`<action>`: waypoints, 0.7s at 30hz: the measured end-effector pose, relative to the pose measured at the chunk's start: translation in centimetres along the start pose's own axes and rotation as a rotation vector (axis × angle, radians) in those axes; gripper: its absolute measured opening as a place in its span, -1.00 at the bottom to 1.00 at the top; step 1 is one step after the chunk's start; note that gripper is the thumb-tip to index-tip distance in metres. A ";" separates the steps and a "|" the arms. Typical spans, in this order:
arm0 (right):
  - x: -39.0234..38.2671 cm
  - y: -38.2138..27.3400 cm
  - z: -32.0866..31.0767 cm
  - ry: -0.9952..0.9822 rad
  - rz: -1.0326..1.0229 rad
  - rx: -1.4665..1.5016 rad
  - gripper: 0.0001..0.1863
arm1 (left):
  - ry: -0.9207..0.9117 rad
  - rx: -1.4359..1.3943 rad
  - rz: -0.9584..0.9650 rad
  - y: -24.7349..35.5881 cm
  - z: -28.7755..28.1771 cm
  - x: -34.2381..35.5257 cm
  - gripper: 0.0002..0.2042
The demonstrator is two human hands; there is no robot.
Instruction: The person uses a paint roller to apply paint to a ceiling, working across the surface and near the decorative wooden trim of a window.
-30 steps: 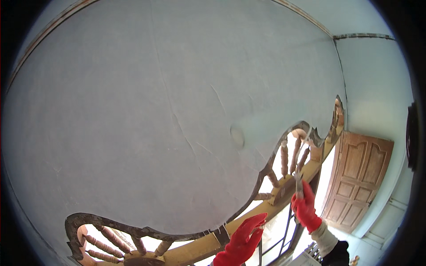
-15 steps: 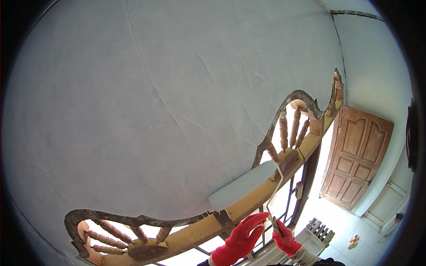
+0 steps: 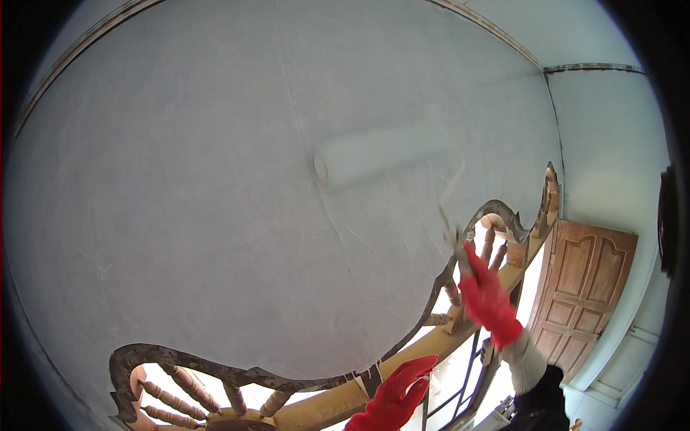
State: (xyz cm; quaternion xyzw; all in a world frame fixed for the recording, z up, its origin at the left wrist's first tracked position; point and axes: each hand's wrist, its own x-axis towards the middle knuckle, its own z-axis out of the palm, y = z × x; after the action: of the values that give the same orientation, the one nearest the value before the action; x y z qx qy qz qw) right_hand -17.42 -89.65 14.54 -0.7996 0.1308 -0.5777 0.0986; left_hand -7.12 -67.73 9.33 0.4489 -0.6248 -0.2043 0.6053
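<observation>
Roller (image 3: 384,155) climbed cracked wall (image 3: 187,215) — right hand (image 3: 490,296) clasping it, empty left hand (image 3: 394,396) half-open

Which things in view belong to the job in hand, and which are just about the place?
In the job:
roller, blurred, its handle in the right hand
grey wall, behind the roller
left hand, holding nothing visible

Just about the place, apparently fixtures:
brown door, right
turned spindles, in the wall's openings
yellow beam, below

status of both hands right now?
Left hand: open, nothing seen in it.
Right hand: closed, holding a paint roller.
</observation>
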 end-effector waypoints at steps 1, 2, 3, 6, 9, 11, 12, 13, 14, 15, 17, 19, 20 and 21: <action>4.0 -0.4 0.9 0.036 0.025 0.179 -0.48 | 0.043 0.065 0.024 -0.1 -0.7 0.0 -0.70; 8.2 -2.3 -0.3 -0.021 0.148 0.396 -0.49 | 0.063 0.114 0.054 0.0 -1.2 -0.2 -0.70; 11.5 -3.9 -1.8 -0.004 0.205 0.491 -0.49 | 0.050 0.103 0.068 0.3 -1.1 -0.2 -0.70; 20.3 -8.2 -5.1 -0.011 0.171 0.522 -0.63 | 0.061 0.085 0.098 1.2 -1.4 0.0 -0.71; 27.6 -10.4 -7.4 -0.021 -0.018 0.560 -0.73 | 0.116 0.101 0.114 1.6 -2.1 -0.1 -0.75; 31.7 -12.6 -7.2 -0.041 -0.002 0.568 -0.72 | 0.093 0.229 0.160 1.1 -3.8 -0.3 -0.66; 32.8 -13.2 -7.6 -0.043 0.037 0.568 -0.73 | 0.090 0.220 0.154 1.2 -3.9 -0.1 -0.66; 33.7 -13.6 -7.8 -0.044 0.078 0.567 -0.74 | 0.097 0.206 0.188 1.3 -4.1 0.2 -0.66; 34.7 -13.0 -8.0 -0.013 0.056 0.478 -0.74 | 0.096 0.184 0.219 1.7 -4.2 0.8 -0.66; 35.8 -13.1 -8.1 -0.019 0.063 0.481 -0.74 | 0.099 0.183 0.210 2.2 -4.3 0.8 -0.66; 36.3 -13.7 -7.4 -0.018 0.085 0.700 -0.80 | 0.086 0.211 0.208 2.3 -4.4 0.4 -0.65; 34.6 -13.4 -6.4 0.019 0.056 0.664 -0.77 | 0.079 0.252 0.217 2.3 -4.6 -0.2 -0.64; 33.3 -13.4 -5.8 0.091 0.040 0.630 -0.79 | 0.068 0.238 0.194 2.3 -4.6 -0.4 -0.63; 31.8 -13.3 -5.3 0.164 0.026 0.591 -0.80 | 0.054 0.222 0.172 2.1 -4.7 -0.6 -0.62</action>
State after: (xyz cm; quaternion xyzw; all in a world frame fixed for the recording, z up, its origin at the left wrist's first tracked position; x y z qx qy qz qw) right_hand -11.68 -87.39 48.86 -0.6852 -0.0252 -0.6520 0.3236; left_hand -3.49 -64.78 11.54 0.4633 -0.6631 -0.0693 0.5838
